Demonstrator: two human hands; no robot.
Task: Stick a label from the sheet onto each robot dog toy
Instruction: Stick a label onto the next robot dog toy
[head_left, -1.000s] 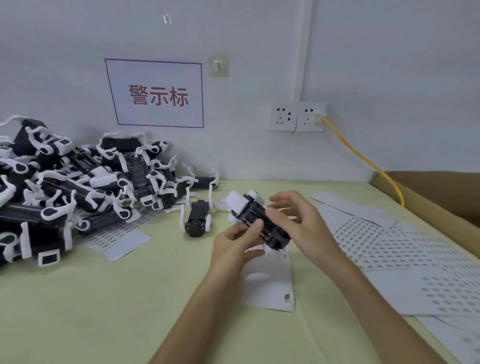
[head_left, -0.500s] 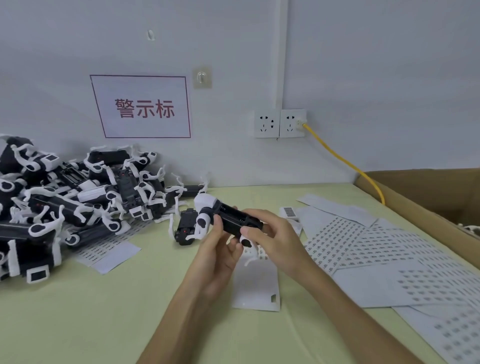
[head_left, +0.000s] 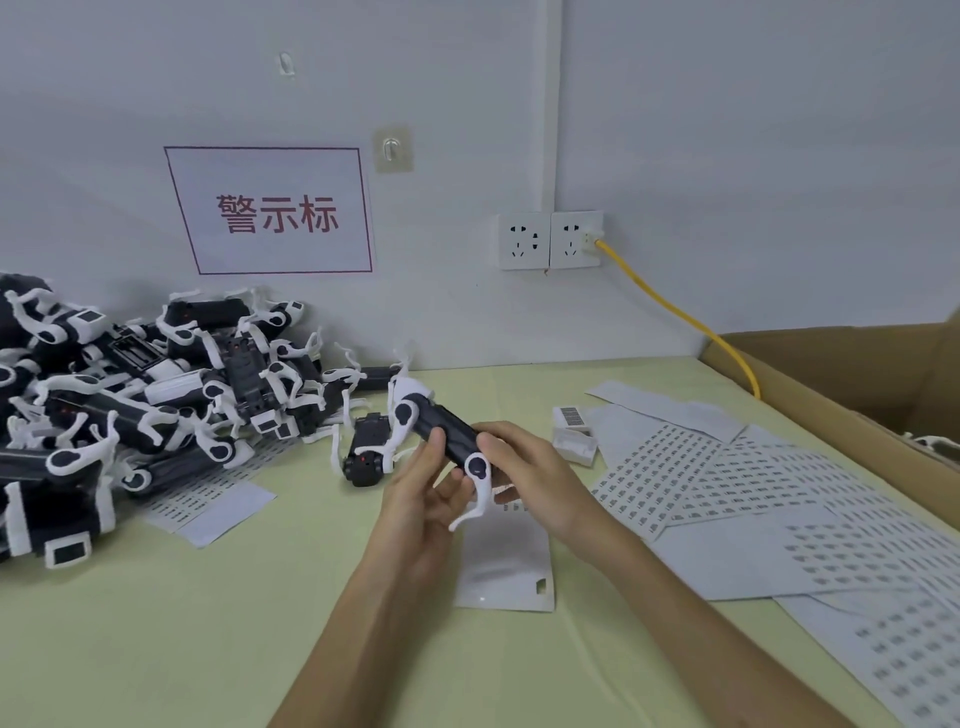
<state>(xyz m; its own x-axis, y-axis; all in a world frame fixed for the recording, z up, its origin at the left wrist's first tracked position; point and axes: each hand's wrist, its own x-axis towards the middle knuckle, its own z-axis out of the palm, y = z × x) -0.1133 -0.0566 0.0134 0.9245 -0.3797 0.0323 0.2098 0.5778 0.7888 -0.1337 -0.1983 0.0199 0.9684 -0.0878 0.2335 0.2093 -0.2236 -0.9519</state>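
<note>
Both hands hold one robot dog toy above the middle of the bench: left hand has its thumb on the black body and fingers curled under it, right hand has its fingers wrapped over the rear end, next to a white leg hanging down. Toy is tilted, head end up and to the left. Under the hands a mostly bare label sheet lies flat (one label left at its near right corner). Another toy lies on the bench just beyond the hands. Pile of toys sits at the far left edge. Used sheets are spread along the right side, beside a cardboard box.
</note>
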